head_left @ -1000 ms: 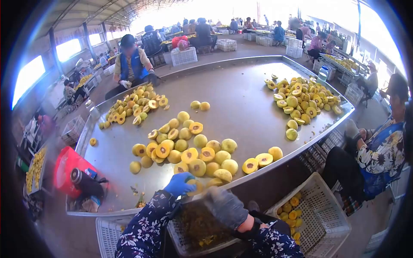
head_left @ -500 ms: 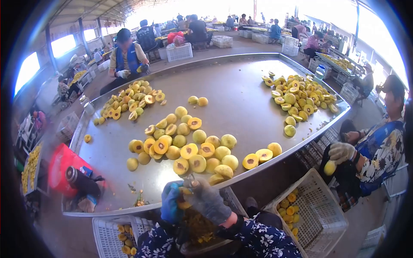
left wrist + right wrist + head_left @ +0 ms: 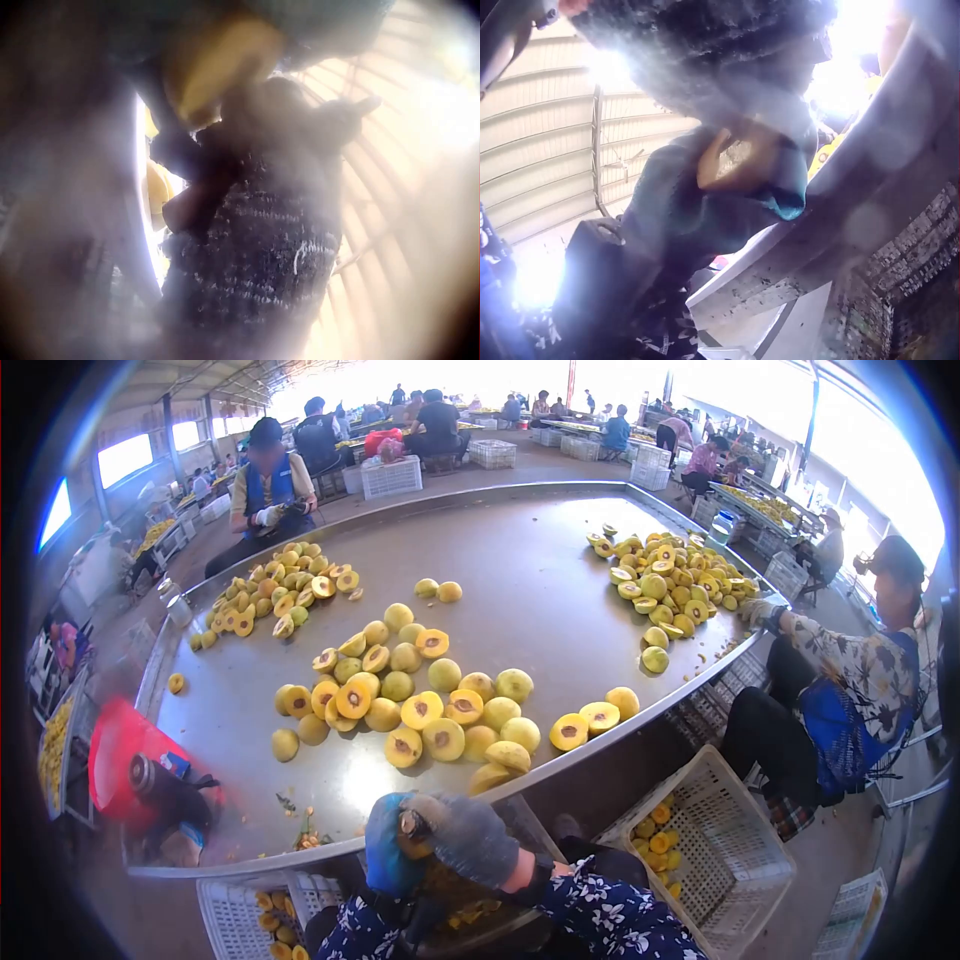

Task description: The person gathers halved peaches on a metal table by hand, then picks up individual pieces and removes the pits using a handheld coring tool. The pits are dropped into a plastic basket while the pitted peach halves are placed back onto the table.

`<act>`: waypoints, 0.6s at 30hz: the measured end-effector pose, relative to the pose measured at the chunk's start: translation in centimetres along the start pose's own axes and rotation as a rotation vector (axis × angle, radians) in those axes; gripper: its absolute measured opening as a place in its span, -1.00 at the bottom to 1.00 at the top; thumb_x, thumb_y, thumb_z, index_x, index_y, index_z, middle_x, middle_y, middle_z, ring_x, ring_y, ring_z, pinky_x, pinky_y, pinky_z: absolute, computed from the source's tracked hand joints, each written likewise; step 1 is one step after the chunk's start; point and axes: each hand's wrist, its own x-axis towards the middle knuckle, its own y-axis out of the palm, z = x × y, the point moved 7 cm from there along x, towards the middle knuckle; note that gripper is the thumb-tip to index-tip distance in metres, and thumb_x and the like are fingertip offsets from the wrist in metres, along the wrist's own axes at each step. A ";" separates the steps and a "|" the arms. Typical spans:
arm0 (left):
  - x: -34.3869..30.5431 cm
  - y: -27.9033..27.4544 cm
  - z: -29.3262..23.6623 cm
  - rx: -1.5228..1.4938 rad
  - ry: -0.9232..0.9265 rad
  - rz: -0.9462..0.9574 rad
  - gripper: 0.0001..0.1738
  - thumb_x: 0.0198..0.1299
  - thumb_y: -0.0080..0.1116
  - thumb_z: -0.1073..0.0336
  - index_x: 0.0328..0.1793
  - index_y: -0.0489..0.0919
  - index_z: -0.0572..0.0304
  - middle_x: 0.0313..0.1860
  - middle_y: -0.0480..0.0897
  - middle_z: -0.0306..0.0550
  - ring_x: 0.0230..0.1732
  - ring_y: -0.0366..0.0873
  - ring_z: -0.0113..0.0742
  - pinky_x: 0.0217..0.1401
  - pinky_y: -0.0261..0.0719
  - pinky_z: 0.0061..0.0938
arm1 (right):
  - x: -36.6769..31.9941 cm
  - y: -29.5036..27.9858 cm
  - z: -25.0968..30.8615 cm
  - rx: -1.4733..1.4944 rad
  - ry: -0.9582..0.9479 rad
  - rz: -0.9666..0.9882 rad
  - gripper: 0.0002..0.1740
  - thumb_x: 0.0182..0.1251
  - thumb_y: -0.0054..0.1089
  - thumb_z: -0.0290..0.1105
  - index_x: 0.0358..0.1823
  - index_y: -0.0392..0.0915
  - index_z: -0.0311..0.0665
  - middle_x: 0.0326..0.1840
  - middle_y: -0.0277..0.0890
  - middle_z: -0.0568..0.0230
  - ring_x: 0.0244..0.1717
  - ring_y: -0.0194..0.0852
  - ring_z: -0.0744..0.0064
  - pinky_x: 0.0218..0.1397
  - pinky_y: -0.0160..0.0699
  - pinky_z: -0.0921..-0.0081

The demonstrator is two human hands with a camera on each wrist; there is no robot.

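Near the table's front edge, my blue-gloved left hand (image 3: 393, 852) grips a yellow fruit piece (image 3: 416, 847). The grey-gloved right hand (image 3: 474, 844) is curled against it, holding a small dark tool (image 3: 408, 822) whose rounded end shows; its working end is hidden. In the left wrist view the fruit (image 3: 225, 64) is blurred above the right glove (image 3: 255, 225). The right wrist view shows the fruit's orange flesh (image 3: 739, 161) inside the left glove (image 3: 697, 217), with the right glove (image 3: 712, 52) over it. Halved fruit (image 3: 422, 709) lies on the metal table (image 3: 500, 580) beyond both hands.
More fruit is heaped at the table's far left (image 3: 265, 595) and right (image 3: 690, 575). A red bag (image 3: 130, 760) and dark flask (image 3: 165, 790) stand at the left corner. Crates with fruit (image 3: 740, 860) are below the front edge. People sit across and at right.
The left hand has drawn back from the pile with a fruit piece, and both hands have come together below the table edge. The person at right now reaches to the table. The head view has shifted.
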 end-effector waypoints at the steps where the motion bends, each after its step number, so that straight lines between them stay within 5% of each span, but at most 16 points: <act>1: -0.1 -0.1 -0.7 -0.053 0.017 0.009 -0.56 -0.07 0.17 0.70 -0.01 0.51 0.23 -0.07 0.52 -0.12 -0.04 0.52 -0.34 0.02 0.50 -0.49 | 0.0 0.1 0.0 0.017 -0.022 -0.005 -0.72 0.23 0.11 -0.39 -0.01 0.46 -0.16 -0.15 0.56 0.05 -0.18 0.58 -0.02 -0.14 0.57 0.19; 4: 0.4 -0.5 -3.5 0.244 0.146 0.057 -0.53 -0.09 0.23 0.66 0.02 0.52 0.22 -0.05 0.50 -0.14 -0.03 0.49 -0.35 0.04 0.48 -0.51 | 0.1 0.2 -0.2 0.065 -0.038 -0.009 -0.75 0.19 0.14 -0.43 -0.07 0.47 -0.16 -0.18 0.55 0.05 -0.18 0.56 -0.03 -0.15 0.55 0.21; 8: 0.1 -0.8 -2.9 0.055 0.034 0.045 -0.50 -0.13 0.24 0.66 0.03 0.52 0.23 -0.05 0.48 -0.14 -0.02 0.49 -0.33 0.05 0.47 -0.51 | 0.1 0.8 -0.4 0.130 -0.015 0.022 -0.79 0.19 0.13 -0.46 -0.12 0.49 -0.17 -0.22 0.53 0.03 -0.15 0.53 -0.07 -0.13 0.53 0.21; 11: -0.1 -0.8 -2.3 0.115 0.090 0.056 -0.69 0.06 0.17 0.56 -0.01 0.54 0.25 -0.07 0.49 -0.16 -0.05 0.49 -0.35 0.04 0.47 -0.50 | 0.0 1.1 -0.1 0.105 0.029 0.050 -0.79 0.17 0.13 -0.46 -0.13 0.49 -0.17 -0.23 0.53 0.04 -0.16 0.53 -0.08 -0.13 0.52 0.21; 13: -0.4 -1.6 0.3 -0.010 -0.101 -0.021 -0.53 -0.17 0.35 0.51 -0.02 0.56 0.24 -0.09 0.54 0.06 -0.05 0.53 -0.02 0.01 0.50 -0.33 | -0.1 1.0 0.4 0.121 0.018 0.070 -0.77 0.16 0.13 -0.46 -0.12 0.48 -0.16 -0.21 0.53 0.04 -0.16 0.53 -0.08 -0.13 0.52 0.21; 14: -0.5 -1.9 0.9 0.003 -0.102 -0.043 -0.53 -0.17 0.35 0.51 -0.02 0.56 0.24 -0.09 0.54 0.06 -0.05 0.53 -0.02 0.01 0.50 -0.33 | 0.1 1.0 0.6 0.131 0.007 0.078 -0.74 0.14 0.13 -0.45 -0.10 0.48 -0.15 -0.18 0.53 0.04 -0.17 0.53 -0.09 -0.14 0.52 0.20; 17: -0.7 -1.7 1.7 -0.289 -0.201 -0.073 -0.58 -0.06 0.29 0.41 0.01 0.55 0.23 -0.08 0.54 0.06 -0.02 0.51 0.01 0.03 0.49 -0.31 | 0.0 0.4 1.8 0.040 -0.134 -0.026 -0.78 0.20 0.13 -0.37 -0.11 0.46 -0.16 -0.23 0.53 0.03 -0.20 0.56 -0.06 -0.18 0.54 0.14; 18: -0.5 -1.3 0.0 -0.182 -0.118 -0.038 -0.73 0.15 0.13 0.35 -0.02 0.54 0.26 -0.08 0.54 -0.03 -0.06 0.52 -0.19 0.02 0.49 -0.41 | 0.1 0.6 2.0 0.046 -0.146 -0.018 -0.78 0.20 0.13 -0.37 -0.11 0.46 -0.16 -0.23 0.53 0.03 -0.20 0.56 -0.06 -0.18 0.54 0.14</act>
